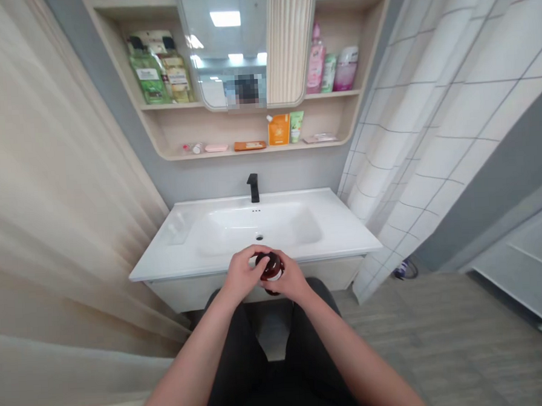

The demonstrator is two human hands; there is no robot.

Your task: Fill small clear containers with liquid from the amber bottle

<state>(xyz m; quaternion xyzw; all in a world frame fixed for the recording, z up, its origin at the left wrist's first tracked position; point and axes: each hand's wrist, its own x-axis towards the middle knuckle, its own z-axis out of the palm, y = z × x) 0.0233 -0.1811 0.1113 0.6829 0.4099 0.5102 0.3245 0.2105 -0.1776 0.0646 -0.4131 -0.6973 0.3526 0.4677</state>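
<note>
Left hand and right hand both grip an amber jar, held just off the white vanity top. Risk: a weak grip on its smooth wall could drop it toward the floor.

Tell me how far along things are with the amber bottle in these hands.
Done: the amber bottle is up off the vanity, held just in front of the white basin. In hand: the left hand and right hand both grip it; whether its top is loosened cannot be told. Left: the orange pouch on the shelf stands untouched, with nothing else being handled.
</note>
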